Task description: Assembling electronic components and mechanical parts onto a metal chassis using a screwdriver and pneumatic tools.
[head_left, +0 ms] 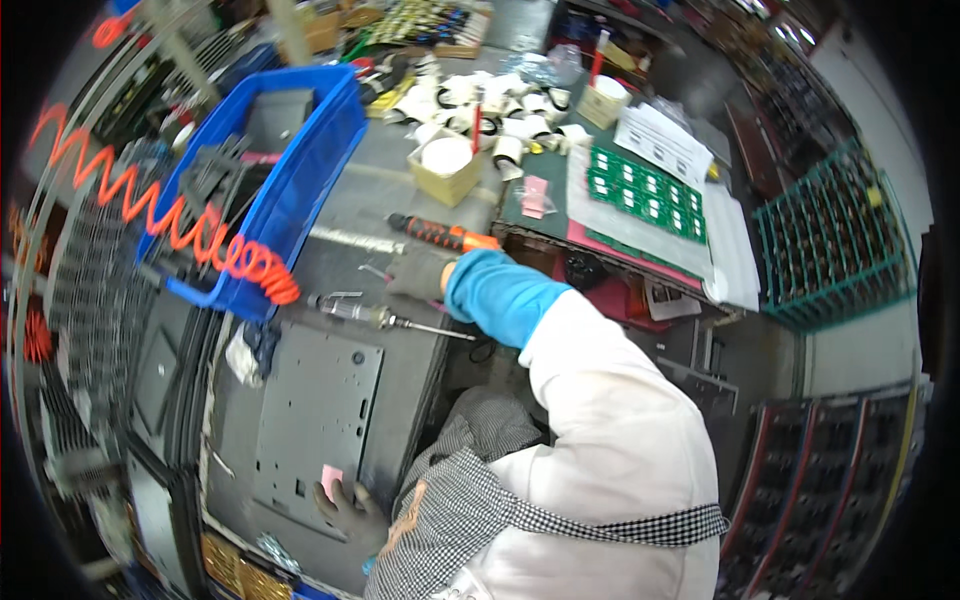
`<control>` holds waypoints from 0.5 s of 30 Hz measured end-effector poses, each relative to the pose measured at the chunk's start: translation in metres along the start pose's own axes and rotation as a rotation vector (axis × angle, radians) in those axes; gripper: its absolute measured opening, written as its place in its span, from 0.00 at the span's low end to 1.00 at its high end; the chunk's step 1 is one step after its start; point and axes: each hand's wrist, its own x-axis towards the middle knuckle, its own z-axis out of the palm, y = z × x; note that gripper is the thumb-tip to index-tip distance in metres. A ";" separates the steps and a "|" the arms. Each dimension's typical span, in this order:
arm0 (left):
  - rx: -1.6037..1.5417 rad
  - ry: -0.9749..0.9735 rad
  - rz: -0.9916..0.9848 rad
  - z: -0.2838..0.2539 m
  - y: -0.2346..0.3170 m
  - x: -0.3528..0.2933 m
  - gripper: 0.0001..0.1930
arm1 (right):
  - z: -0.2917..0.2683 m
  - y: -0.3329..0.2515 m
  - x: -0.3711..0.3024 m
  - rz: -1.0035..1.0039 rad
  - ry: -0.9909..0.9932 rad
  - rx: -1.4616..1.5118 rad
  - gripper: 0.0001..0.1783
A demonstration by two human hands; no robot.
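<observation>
Near the lower edge, my grey-gloved left hand (352,512) has its fingertips on a small pink slip (332,478), apparently gripping it above a flat dark panel (318,420) with holes. My right arm, in a white sleeve with a blue cuff, reaches across to the far part of the bench. There my gloved right hand (416,276) has its fingers drawn together, and a thin metal piece shows at their tips. Just beyond it lies an orange-and-black power screwdriver (435,234). On the near side is another screwdriver (375,315) with a clear body and long shaft.
A blue bin (335,125) of dark parts stands at the left, under a coiled orange hose (200,235). White cylindrical parts (505,105) crowd the far bench beside a square container (445,170). Green circuit boards (645,195) lie farther right, with a green wire rack (840,240) beyond.
</observation>
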 end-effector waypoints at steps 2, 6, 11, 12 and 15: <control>0.005 -0.011 0.085 0.017 -0.002 0.009 0.22 | 0.011 -0.002 -0.003 0.048 0.183 -0.008 0.10; 0.003 0.046 0.126 0.029 0.034 0.024 0.23 | -0.068 0.032 -0.073 0.534 0.123 0.066 0.12; -0.068 -0.071 0.188 0.034 0.090 0.068 0.24 | -0.100 0.157 -0.247 1.009 0.032 -0.044 0.35; -0.102 -0.094 0.208 0.037 0.100 0.074 0.24 | -0.087 0.174 -0.268 1.009 0.024 -0.044 0.35; -0.129 -0.151 0.246 0.039 0.131 0.089 0.23 | -0.046 0.209 -0.298 0.983 -0.069 -0.216 0.41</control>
